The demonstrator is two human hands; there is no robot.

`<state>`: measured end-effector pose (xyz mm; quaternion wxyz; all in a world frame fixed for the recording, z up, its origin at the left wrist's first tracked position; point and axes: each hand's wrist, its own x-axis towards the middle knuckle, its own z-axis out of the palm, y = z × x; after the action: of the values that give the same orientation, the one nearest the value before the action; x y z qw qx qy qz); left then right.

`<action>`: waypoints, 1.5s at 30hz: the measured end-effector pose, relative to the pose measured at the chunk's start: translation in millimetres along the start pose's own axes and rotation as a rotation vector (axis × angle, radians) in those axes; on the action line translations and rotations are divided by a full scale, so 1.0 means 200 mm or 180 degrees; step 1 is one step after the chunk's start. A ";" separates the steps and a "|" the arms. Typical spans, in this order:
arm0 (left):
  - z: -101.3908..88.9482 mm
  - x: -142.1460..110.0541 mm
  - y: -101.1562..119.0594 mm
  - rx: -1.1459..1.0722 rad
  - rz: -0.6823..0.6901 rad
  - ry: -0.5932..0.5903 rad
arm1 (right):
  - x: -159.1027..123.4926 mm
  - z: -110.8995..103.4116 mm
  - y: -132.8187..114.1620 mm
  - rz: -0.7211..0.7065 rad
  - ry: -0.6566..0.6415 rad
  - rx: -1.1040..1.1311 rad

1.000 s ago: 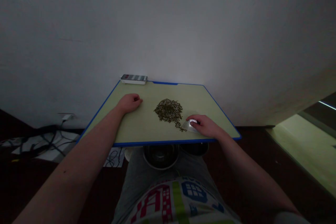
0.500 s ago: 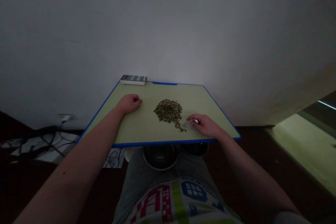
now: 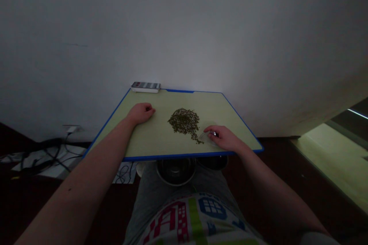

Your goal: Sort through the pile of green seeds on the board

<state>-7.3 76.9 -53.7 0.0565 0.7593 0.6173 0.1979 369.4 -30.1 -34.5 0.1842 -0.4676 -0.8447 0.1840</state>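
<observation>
On the pale board (image 3: 149, 138) with a blue edge lies a spread heap of small dark greenish-brown grains (image 3: 184, 120), with a thin trail of them toward the near right. My left hand (image 3: 141, 112) rests on the board left of the heap, its fingers curled into a loose fist, with nothing visible in them. At the end of the trail my right hand (image 3: 222, 136) pinches a clear, thin, curved piece (image 3: 204, 135) with a shiny part at the fingers. Its kind is hard to make out in the dim light. The piece's tip is close to the trailing grains.
A phone (image 3: 146, 85) lies on a white box at the board's far left corner, against the wall (image 3: 184, 38). Below the near edge, a metal bowl (image 3: 176, 174) and a dark bowl (image 3: 213, 162) show partly. Black cables (image 3: 53, 153) and a plug (image 3: 71, 129) are at left.
The view has shifted very slightly. Both hands and the grains stay practically where they were, and the clear piece remains in my right hand.
</observation>
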 end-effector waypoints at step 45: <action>0.01 0.01 -0.01 -0.0041 0.0031 0.0062 | 0.00 -0.01 0.08 0.0598 0.0418 -0.0288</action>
<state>-8.9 78.9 -57.0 0.0544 0.7599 0.6129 0.2095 381.0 -22.0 -40.7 0.1998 -0.5635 -0.7907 0.1312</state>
